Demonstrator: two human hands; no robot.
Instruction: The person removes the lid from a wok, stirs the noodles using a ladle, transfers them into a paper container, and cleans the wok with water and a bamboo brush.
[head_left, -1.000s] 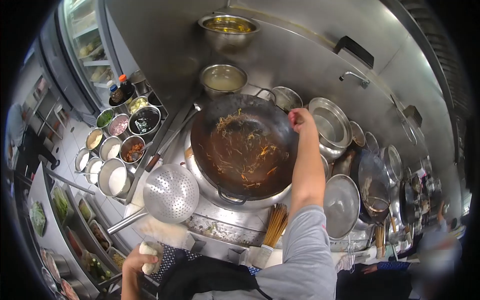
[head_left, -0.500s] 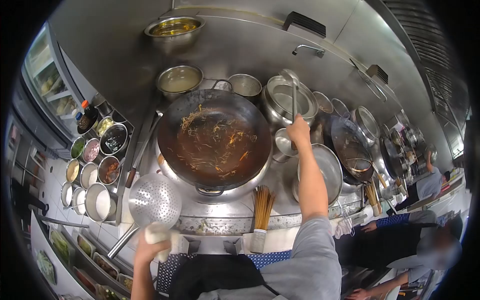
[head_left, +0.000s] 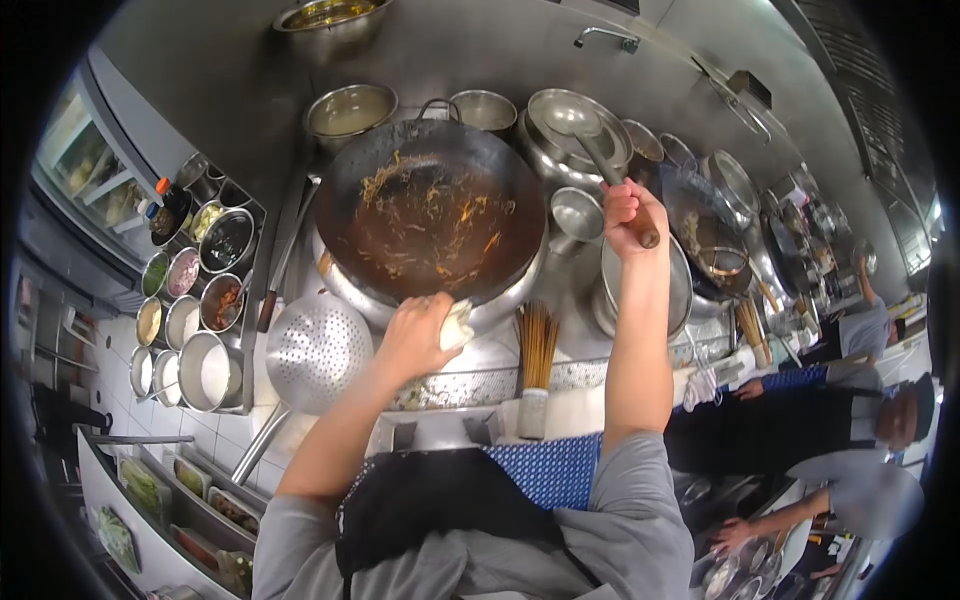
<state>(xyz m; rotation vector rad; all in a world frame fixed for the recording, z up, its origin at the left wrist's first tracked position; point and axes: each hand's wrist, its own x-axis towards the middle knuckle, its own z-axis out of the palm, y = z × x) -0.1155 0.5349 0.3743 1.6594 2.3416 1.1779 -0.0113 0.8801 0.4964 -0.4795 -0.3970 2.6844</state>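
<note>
A large dark wok [head_left: 430,215] with food scraps stuck inside sits on the round burner. At its near rim is my left hand [head_left: 420,335], closed on a pale cloth [head_left: 457,325]. Up to the right, my right hand [head_left: 636,215] grips the wooden-ended handle of a ladle [head_left: 598,158]. The bowl of the ladle is over the steel pot [head_left: 570,125] behind the wok's right side. A small steel pot [head_left: 576,215] stands between the wok and my right hand.
A perforated strainer [head_left: 318,350] lies left of my left forearm. A bamboo brush [head_left: 536,350] stands at the stove's front edge. Ingredient containers [head_left: 207,370] are on the left. A second wok [head_left: 700,225] is at the right; co-workers [head_left: 780,430] are at the lower right.
My left hand has moved up and right with the cloth to the wok's near rim. My right hand has taken hold of a ladle, and its end has swung toward the pot.
</note>
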